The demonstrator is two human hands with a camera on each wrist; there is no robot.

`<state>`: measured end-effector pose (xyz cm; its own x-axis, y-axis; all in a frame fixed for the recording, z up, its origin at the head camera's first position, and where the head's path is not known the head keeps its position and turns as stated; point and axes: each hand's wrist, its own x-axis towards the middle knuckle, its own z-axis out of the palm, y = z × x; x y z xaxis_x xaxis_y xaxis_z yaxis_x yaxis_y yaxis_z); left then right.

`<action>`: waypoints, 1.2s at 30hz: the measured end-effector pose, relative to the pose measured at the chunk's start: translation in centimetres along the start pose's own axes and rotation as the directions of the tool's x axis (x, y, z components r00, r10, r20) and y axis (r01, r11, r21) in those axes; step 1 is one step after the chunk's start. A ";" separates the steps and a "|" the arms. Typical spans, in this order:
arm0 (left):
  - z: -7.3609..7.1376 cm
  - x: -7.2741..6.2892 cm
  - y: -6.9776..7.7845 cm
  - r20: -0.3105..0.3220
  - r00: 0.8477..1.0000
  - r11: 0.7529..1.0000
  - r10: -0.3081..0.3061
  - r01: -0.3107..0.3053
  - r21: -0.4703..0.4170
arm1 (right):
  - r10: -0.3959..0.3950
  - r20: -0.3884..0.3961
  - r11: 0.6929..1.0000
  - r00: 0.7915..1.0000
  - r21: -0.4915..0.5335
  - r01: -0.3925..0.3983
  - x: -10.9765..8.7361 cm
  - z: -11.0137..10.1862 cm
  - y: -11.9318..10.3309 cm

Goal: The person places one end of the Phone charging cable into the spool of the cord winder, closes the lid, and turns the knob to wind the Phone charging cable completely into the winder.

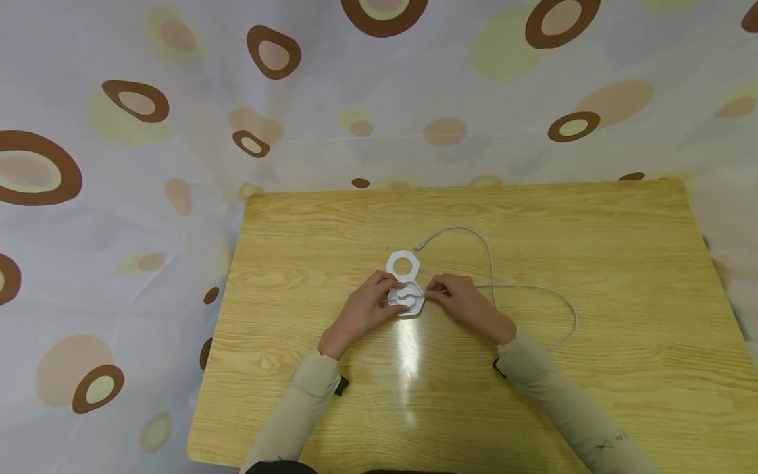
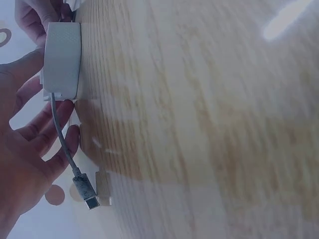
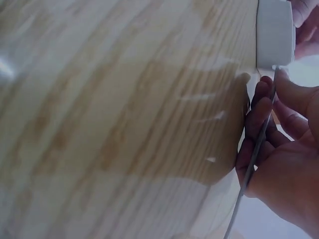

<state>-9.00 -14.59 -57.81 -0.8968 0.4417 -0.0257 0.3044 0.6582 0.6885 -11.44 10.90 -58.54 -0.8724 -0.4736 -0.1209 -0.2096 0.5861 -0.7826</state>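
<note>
A white, many-sided cable winder case (image 1: 417, 307) lies on the wooden table, its ring-shaped lid (image 1: 414, 266) folded out behind it. My left hand (image 1: 367, 308) grips the case from the left, thumb at the near side and fingers at the far side. From the right, my right hand (image 1: 464, 303) pinches a light grey cable (image 1: 527, 286) close to the case wall. The cable runs across the channel inside the case. In the left wrist view, a short end with a metal-tipped plug (image 2: 87, 191) hangs out of the case's left side.
The rest of the cable loops over the table (image 1: 622, 250) to the right, partly behind my right forearm. Its other plug (image 1: 420, 247) lies just beyond the lid. A patterned cloth (image 1: 379, 79) hangs behind the table and along its left side.
</note>
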 end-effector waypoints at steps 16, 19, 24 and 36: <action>0.0 -1.9 -1.4 -0.103 0.967 0.955 -0.232 0.206 -0.213 | 0.093 -0.004 0.993 0.996 0.078 -0.092 -0.3 0.0 -0.3; 0.0 -1.6 -1.1 -0.082 0.969 0.963 -0.232 0.218 -0.157 | 0.118 -0.039 0.992 0.992 0.056 -0.116 -0.2 0.5 -0.7; -0.7 -0.9 -0.6 -0.003 0.960 0.953 -0.280 0.278 -0.125 | 0.128 -0.086 0.992 0.988 -0.007 -0.130 -0.1 1.1 -1.4; -2.7 0.8 0.2 0.190 0.936 0.945 -0.296 0.316 -0.081 | 0.184 -0.071 0.982 0.980 -0.016 -0.186 0.4 1.2 -1.6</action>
<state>-10.56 -15.72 -55.72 -0.8684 0.3346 -0.3661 -0.0211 0.7126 0.7013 -10.93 9.00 -58.07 -0.9253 -0.3093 -0.2195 -0.0507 0.6744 -0.7366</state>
